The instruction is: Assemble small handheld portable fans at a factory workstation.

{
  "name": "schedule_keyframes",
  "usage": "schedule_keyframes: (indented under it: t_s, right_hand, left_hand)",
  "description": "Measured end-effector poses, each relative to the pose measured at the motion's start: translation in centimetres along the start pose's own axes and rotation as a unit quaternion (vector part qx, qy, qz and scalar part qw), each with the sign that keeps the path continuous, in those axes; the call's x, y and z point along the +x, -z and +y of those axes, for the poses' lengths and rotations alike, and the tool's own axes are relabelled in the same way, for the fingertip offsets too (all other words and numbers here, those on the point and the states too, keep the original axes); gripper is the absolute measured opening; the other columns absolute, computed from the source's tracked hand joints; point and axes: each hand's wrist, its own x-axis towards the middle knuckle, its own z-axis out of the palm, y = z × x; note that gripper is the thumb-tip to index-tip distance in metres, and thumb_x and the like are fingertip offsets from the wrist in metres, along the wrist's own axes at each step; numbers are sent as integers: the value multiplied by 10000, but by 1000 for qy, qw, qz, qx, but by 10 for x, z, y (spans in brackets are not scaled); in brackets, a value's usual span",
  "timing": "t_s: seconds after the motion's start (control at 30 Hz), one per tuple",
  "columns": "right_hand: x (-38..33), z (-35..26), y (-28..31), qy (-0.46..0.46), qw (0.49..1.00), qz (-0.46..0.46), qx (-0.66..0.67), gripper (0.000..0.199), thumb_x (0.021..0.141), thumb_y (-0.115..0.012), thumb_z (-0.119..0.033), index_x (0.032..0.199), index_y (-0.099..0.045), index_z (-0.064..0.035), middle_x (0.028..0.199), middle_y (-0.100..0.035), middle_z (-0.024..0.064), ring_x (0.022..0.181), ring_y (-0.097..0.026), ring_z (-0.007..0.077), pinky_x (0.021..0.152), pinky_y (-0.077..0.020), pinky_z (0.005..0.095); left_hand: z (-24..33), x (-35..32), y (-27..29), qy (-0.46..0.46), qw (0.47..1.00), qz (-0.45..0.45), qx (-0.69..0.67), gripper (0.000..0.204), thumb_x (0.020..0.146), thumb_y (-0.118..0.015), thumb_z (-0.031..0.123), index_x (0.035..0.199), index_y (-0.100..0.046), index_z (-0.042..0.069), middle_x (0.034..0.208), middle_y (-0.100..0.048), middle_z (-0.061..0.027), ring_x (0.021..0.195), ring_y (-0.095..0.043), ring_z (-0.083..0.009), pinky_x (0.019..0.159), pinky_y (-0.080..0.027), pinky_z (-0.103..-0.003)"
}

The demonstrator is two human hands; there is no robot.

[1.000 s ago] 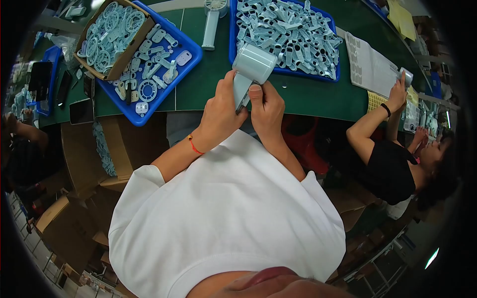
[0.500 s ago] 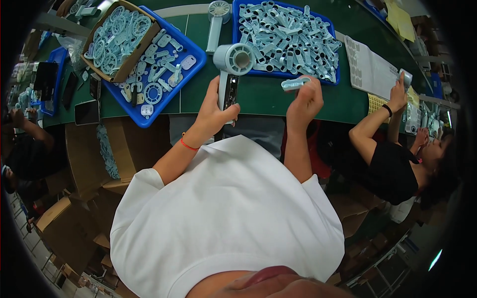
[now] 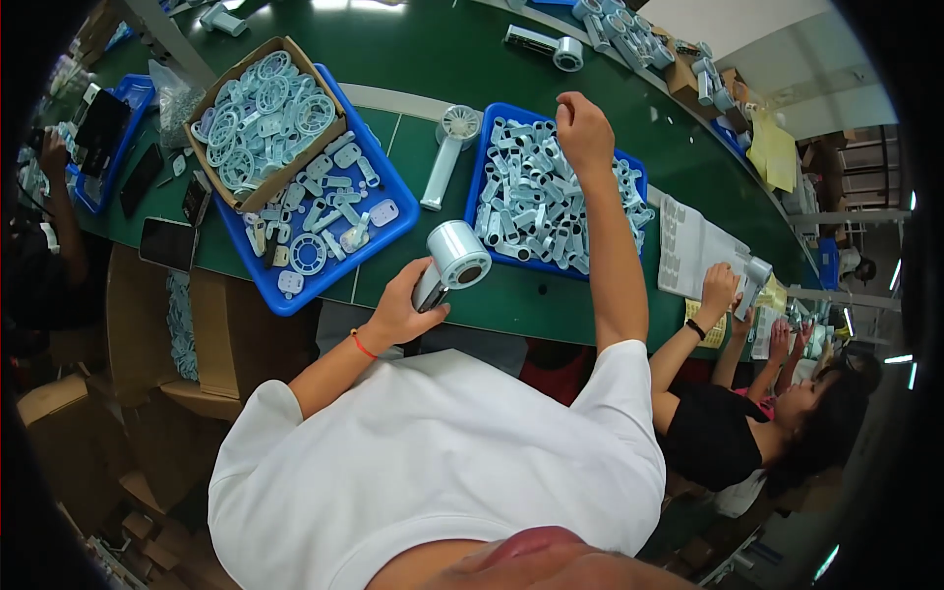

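Gripping a fan (image 3: pixel 458 254) by its handle, the left hand (image 3: pixel 401 307) has its fingers wrapped snugly round the grip, over the near edge of the table (image 3: pixel 521 305) and just in front of the gap between two blue trays. The fan is pale blue and smooth, with a fat, drum-shaped head that catches a bright shine along its top; one round end faces right and shows a dark middle inside a pale ring, and a dark strip runs along the handle. The right hand (image 3: pixel 585 138) hangs above the far side of the right tray (image 3: pixel 536 264), its fingers looking curled in, though I cannot tell how far or whether they hold anything. Small pale blue parts (image 3: pixel 531 197) fill that tray, and a second fan (image 3: pixel 442 177) lies on the table beside it
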Motion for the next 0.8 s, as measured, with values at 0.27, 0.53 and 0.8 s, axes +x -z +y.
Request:
schedule_keyframes:
  t_s: [0.27, 0.53, 0.8]
  right_hand:
    - [128, 84, -124, 29, 953, -167, -251, 663, 751, -600, -96, 1369, -362, -139, 1429, -333, 124, 1291, -326, 373, 1027, -350, 463]
    - [164, 86, -122, 189, 940, -232, -163, 563, 692, -576, 48, 1227, -479, -97, 1056, -579, 146, 985, -569, 350, 833, -473, 426]
    - [61, -111, -77, 611, 764, -208, 0, 451, 756, -624, -69, 1179, -504, -168, 1098, -577, 51, 1104, -524, 248, 946, -459, 337]
  left_hand:
    - [6, -5, 0, -31, 999, 17, 35, 656, 627, -754, 167, 1197, -495, -29, 1005, -570, -182, 866, -593, -301, 758, -479, -335]
    - [9, -1, 4, 30, 999, -24, 2, 673, 652, -718, 198, 1246, -477, -7, 1050, -590, -196, 889, -615, -317, 782, -499, -350]
    - [8, 1, 7, 21, 999, -27, 2, 660, 646, -717, 199, 1234, -500, -7, 1117, -595, -194, 963, -617, -306, 844, -486, -337]
